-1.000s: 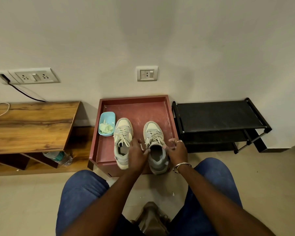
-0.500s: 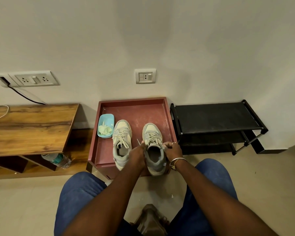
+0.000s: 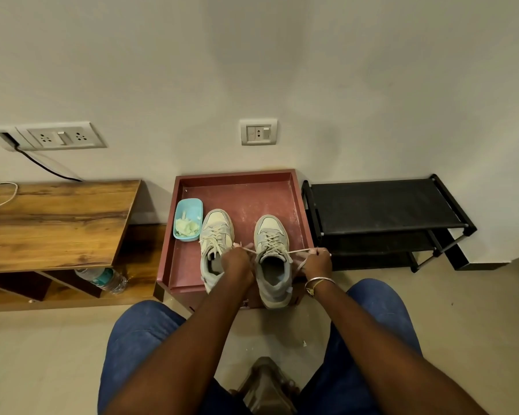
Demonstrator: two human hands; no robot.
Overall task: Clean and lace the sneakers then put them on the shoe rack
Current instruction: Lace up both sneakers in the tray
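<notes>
Two pale grey-and-cream sneakers stand toes away from me on a dark red tray (image 3: 243,190). The right sneaker (image 3: 272,259) has its heel over the tray's front edge. My left hand (image 3: 237,260) pinches one end of its lace (image 3: 297,251) just left of the tongue. My right hand (image 3: 318,262) pinches the other end to the right, and the lace runs taut across the shoe's opening. The left sneaker (image 3: 215,235) stands laced beside it, its heel part hidden by my left hand. A black shoe rack (image 3: 384,205) stands right of the tray.
A light blue tub (image 3: 189,218) with a pale cloth sits on the tray's left side. A low wooden table (image 3: 54,220) stands at the left with a water bottle (image 3: 105,280) under it. The wall lies close behind. My knees frame the tiled floor.
My hands have moved apart, pulling the right sneaker's lace ends outward until taut. The camera has shifted slightly.
</notes>
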